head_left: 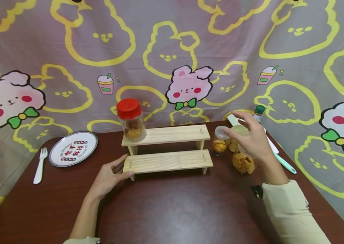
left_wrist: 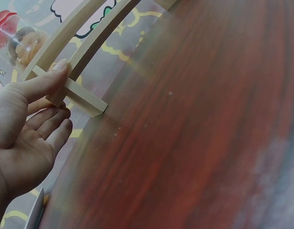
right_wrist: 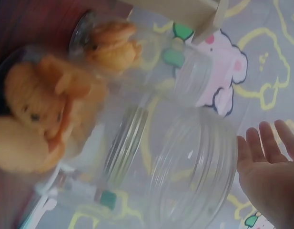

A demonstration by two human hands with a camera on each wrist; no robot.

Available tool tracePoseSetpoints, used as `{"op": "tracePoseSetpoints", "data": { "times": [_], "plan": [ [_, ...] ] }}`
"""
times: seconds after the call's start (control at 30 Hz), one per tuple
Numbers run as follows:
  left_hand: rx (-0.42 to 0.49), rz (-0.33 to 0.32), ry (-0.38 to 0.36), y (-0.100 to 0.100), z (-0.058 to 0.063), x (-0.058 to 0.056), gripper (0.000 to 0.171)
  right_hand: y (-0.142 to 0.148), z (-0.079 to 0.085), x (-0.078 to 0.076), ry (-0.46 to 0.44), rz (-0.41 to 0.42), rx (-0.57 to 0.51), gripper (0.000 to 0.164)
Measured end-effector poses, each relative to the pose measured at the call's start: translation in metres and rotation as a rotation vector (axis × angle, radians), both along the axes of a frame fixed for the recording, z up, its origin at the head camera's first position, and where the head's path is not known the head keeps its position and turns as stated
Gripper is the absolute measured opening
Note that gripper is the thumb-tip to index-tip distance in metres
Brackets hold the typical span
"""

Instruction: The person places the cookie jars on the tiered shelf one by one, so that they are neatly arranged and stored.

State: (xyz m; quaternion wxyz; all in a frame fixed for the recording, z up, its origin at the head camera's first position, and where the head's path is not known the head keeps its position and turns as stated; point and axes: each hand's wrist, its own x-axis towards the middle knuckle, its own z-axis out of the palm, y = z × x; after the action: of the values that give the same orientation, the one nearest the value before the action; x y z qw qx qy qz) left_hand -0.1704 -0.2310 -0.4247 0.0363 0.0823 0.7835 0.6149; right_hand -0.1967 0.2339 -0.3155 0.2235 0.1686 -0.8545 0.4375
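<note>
My left hand (head_left: 107,178) holds the left end of a two-step wooden display rack (head_left: 167,161), thumb on the lower step's end. In the left wrist view the thumb and index finger pinch the wood while the other fingers hang loosely below. A clear jar with a red lid (head_left: 129,109) and brown snacks inside stands on the upper step's left end. Fingers spread, my right hand (head_left: 253,139) is over clear jars at the right. One large jar (right_wrist: 194,162) has golden crackers (right_wrist: 46,114) at its bottom; a slimmer jar (head_left: 219,145) stands beside the rack.
At the left lie a white plate (head_left: 57,152) with printed characters and a white-handled fork (head_left: 40,166). Behind the right hand are a green-capped bottle (head_left: 259,110) and a utensil with a mint handle (head_left: 285,163). A patterned cloth (head_left: 147,44) hangs behind the dark table (head_left: 172,210).
</note>
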Motion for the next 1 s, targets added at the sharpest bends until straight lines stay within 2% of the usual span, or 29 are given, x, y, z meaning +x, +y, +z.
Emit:
{"op": "tracePoseSetpoints", "data": {
  "times": [0.2, 0.37, 0.53, 0.83, 1.0],
  "plan": [
    [-0.003, -0.004, -0.014, 0.001, 0.000, 0.001, 0.081, 0.019, 0.000, 0.004, -0.023, 0.025, -0.018, 0.062],
    [-0.019, 0.001, -0.005, 0.000, 0.000, 0.001, 0.081, 0.035, -0.003, 0.008, -0.077, 0.000, -0.033, 0.061],
    [-0.019, -0.002, -0.001, -0.001, 0.000, 0.001, 0.080, 0.048, -0.007, 0.009, -0.085, -0.018, -0.043, 0.057],
    [-0.023, -0.005, -0.006, -0.001, 0.000, 0.000, 0.080, 0.068, -0.019, 0.014, -0.099, -0.014, 0.020, 0.054],
    [-0.026, -0.002, -0.012, -0.001, 0.000, 0.000, 0.079, 0.075, -0.023, 0.016, -0.136, -0.017, 0.056, 0.055]
  ]
}}
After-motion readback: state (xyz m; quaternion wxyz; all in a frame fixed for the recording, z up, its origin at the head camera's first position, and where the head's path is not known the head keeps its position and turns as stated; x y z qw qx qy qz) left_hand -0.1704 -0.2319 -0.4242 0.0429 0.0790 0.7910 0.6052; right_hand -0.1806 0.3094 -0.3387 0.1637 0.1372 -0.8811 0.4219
